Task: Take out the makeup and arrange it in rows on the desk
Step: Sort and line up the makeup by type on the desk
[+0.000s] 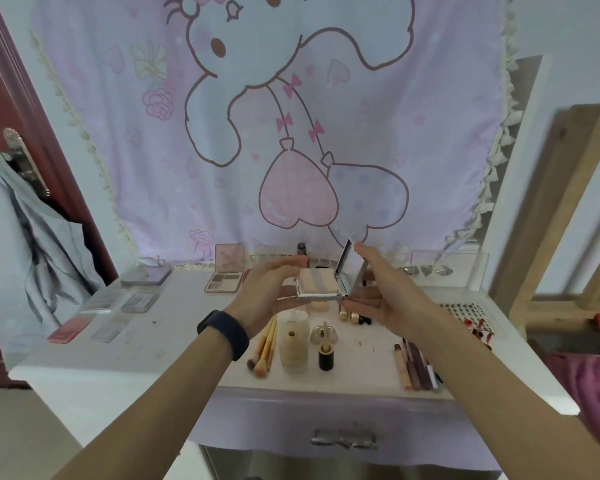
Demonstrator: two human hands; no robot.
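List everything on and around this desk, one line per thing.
compact: one, silver, open, held above the desk
open palette: one, pink, desk back
closed palettes: about five, grey and pink, desk left
brushes: a few, tan, desk centre
foundation bottle: one, cream, beside the brushes
pencils: several, brown, desk right
desk: one, white, below
tapestry: one, pink cartoon, wall behind
garment: one, grey, hanging left
wristband: one, black, left wrist
left hand: grips compact's base
right hand: straight fingers touch compact's lid
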